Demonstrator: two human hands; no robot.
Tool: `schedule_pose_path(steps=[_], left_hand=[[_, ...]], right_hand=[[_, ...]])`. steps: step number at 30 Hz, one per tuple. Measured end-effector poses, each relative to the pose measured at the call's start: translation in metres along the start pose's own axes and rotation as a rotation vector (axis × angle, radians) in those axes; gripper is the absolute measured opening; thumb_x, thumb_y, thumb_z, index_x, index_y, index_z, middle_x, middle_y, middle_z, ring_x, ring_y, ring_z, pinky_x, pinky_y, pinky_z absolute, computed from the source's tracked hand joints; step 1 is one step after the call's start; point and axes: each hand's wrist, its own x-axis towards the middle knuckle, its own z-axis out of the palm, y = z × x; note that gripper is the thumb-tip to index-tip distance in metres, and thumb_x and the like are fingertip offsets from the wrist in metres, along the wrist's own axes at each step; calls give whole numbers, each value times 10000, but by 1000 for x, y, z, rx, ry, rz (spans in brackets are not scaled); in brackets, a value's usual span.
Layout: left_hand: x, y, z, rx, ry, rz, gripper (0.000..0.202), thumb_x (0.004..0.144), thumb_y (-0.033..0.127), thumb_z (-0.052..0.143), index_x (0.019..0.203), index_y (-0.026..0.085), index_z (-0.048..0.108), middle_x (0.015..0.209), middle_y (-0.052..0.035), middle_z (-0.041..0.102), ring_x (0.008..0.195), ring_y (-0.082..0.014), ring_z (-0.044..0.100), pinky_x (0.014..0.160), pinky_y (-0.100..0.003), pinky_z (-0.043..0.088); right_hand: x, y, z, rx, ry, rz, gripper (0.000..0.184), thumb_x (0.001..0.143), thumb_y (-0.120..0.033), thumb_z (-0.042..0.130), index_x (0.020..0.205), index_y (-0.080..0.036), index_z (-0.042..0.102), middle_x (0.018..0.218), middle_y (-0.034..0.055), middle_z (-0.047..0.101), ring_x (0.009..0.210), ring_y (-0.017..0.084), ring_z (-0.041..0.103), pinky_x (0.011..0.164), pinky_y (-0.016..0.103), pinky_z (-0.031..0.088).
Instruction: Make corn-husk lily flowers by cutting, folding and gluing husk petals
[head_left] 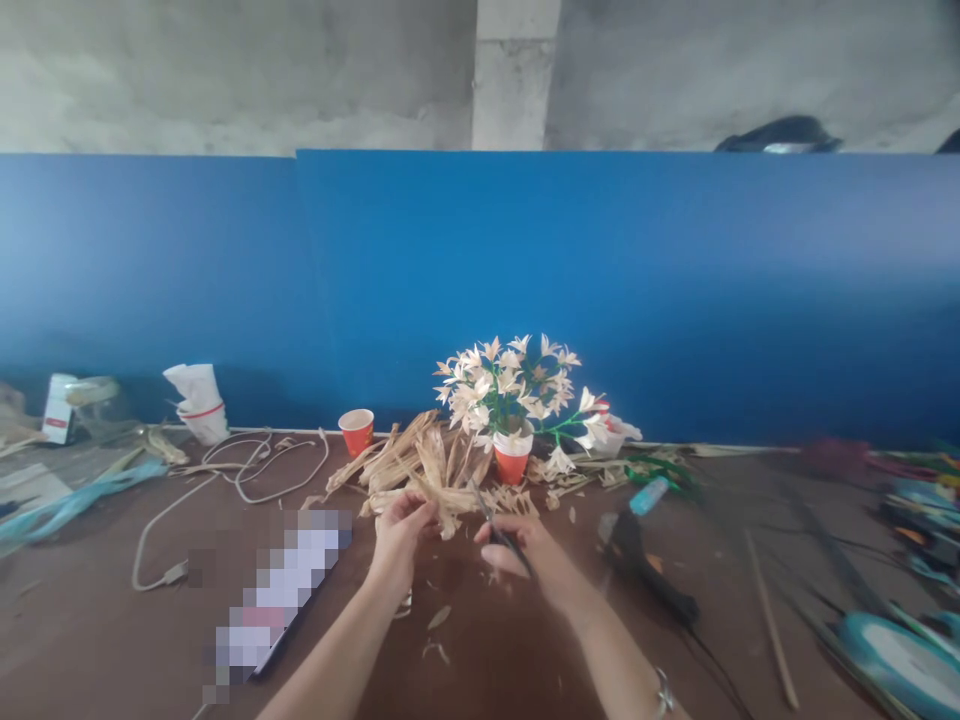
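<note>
My left hand (405,525) is closed, pinching a pale strip of dried husk (427,490) between thumb and fingers. In my right hand (517,545) is a pair of dark scissors (486,508), its blades pointing up and left, close to the husk. Behind both hands lies a heap of dried corn husks (401,450). Just beyond it stands an orange-and-white paper cup (513,462) holding a bunch of cream husk flowers (491,385) on green stems. Small cut scraps (439,617) lie on the table below my hands.
Left are an orange paper cup (356,432), a white cable (244,490), a pixelated flat object (289,590) and a cup with tissue (201,405). Right are a black glue gun (649,575) with a cord, a thin stick (772,620) and a ribbon spool (900,660). A blue panel (585,240) closes the back.
</note>
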Motion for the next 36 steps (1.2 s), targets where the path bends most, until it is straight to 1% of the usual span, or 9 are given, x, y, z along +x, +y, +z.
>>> schedule_pose_path(steps=[2, 4, 7, 12, 18, 22, 25, 32, 36], left_hand=[[1, 3, -1, 59, 9, 16, 287, 501, 252, 781, 677, 132, 589, 575, 14, 635, 470, -108, 573, 470, -210, 466], [2, 4, -2, 93, 15, 20, 304, 491, 257, 787, 703, 123, 616, 610, -7, 661, 486, -122, 593, 477, -217, 468], [4, 5, -4, 112, 8, 19, 299, 505, 272, 786, 714, 122, 633, 603, -14, 671, 482, -120, 596, 477, -210, 464], [5, 6, -5, 111, -44, -16, 299, 527, 302, 784, 721, 126, 640, 596, -19, 677, 471, -112, 589, 450, -194, 453], [6, 6, -6, 112, -35, -20, 303, 510, 295, 794, 706, 124, 639, 598, -15, 675, 475, -114, 591, 444, -191, 452], [8, 3, -6, 122, -38, -30, 303, 503, 298, 796, 690, 131, 626, 565, -2, 657, 440, -100, 563, 406, -178, 415], [10, 0, -8, 137, -29, -48, 330, 480, 308, 804, 685, 134, 614, 529, 10, 635, 395, -96, 536, 386, -190, 407], [12, -4, -10, 175, -96, -73, 269, 518, 278, 783, 644, 129, 599, 480, 26, 592, 376, -72, 507, 369, -163, 380], [11, -4, -9, 154, -126, -101, 251, 548, 272, 766, 647, 139, 578, 458, 36, 576, 351, -66, 484, 359, -160, 369]], right_hand=[[-3, -3, -4, -53, -144, 89, 208, 626, -300, 650, 759, -141, 629, 453, -45, 525, 387, 85, 473, 384, 187, 377], [-4, -1, -7, -95, -210, 142, 215, 615, -293, 662, 749, -127, 645, 432, -45, 520, 370, 79, 469, 355, 170, 362], [-3, 5, -9, -120, -216, 173, 227, 618, -297, 670, 758, -118, 660, 420, -51, 515, 351, 72, 468, 337, 160, 363], [0, 13, -11, -128, -253, 195, 233, 630, -291, 664, 782, -114, 673, 401, -53, 519, 328, 68, 467, 321, 149, 362], [0, 12, -13, -103, -233, 204, 196, 626, -245, 638, 765, -111, 667, 391, -55, 522, 327, 58, 459, 309, 131, 336], [2, 16, -13, -78, -256, 222, 202, 624, -246, 637, 774, -112, 668, 381, -56, 524, 312, 62, 457, 315, 143, 360], [3, 19, -13, -68, -249, 216, 196, 619, -243, 639, 763, -113, 664, 383, -56, 527, 314, 60, 455, 314, 140, 355], [5, 21, -14, -68, -278, 210, 214, 631, -267, 635, 774, -111, 668, 387, -57, 533, 296, 54, 441, 310, 141, 346], [6, 25, -15, -81, -295, 200, 214, 644, -278, 635, 776, -112, 668, 390, -57, 527, 309, 54, 446, 313, 136, 343]])
